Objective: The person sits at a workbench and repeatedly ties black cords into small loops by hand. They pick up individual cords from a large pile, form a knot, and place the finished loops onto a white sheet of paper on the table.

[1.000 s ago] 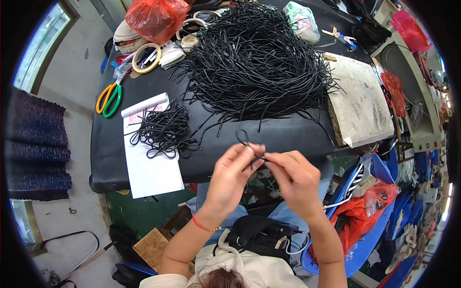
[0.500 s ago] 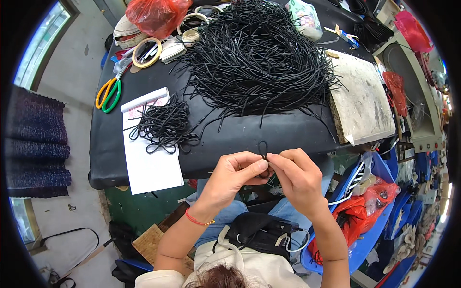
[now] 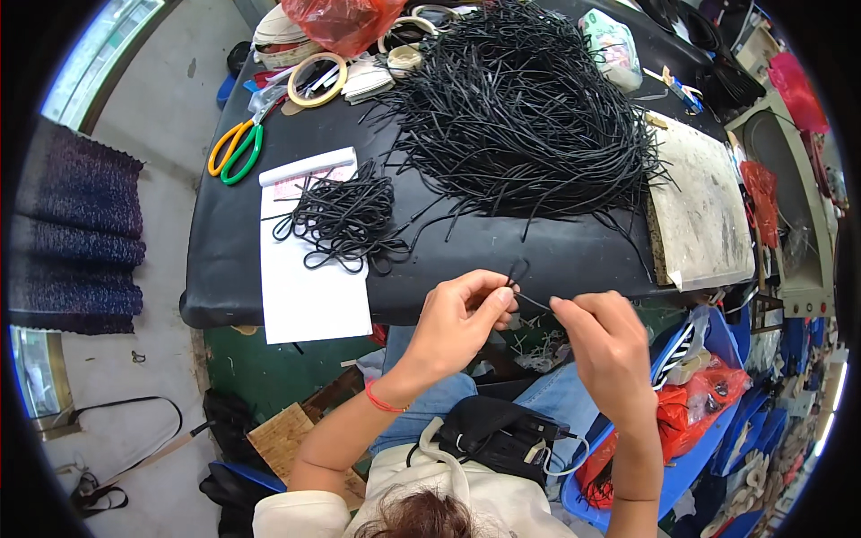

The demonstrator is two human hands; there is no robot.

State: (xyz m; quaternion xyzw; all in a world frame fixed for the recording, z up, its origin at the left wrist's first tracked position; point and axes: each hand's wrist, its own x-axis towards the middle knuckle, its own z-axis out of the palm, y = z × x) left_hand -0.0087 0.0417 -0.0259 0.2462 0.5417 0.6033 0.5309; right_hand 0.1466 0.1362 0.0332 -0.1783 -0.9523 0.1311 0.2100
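Note:
A thin black cord runs between my hands, just in front of the table's near edge. My left hand pinches it where it forms a small loop that sticks up past the fingertips. Off to the right, my right hand grips the cord's other part between thumb and forefinger, with the stretch between the hands drawn fairly straight. Beyond them lies a big heap of loose black cords. A smaller pile of looped black cords rests on a white paper pad at the left.
Scissors with orange and green handles lie at the table's left, near a tape roll and a red plastic bag. A stained board sits at the right. Below it stands a blue bin holding red bags.
My right hand has moved away from the left, to the right and slightly down, pulling a length of cord out between them. The view has shifted, so the table things appear farther right.

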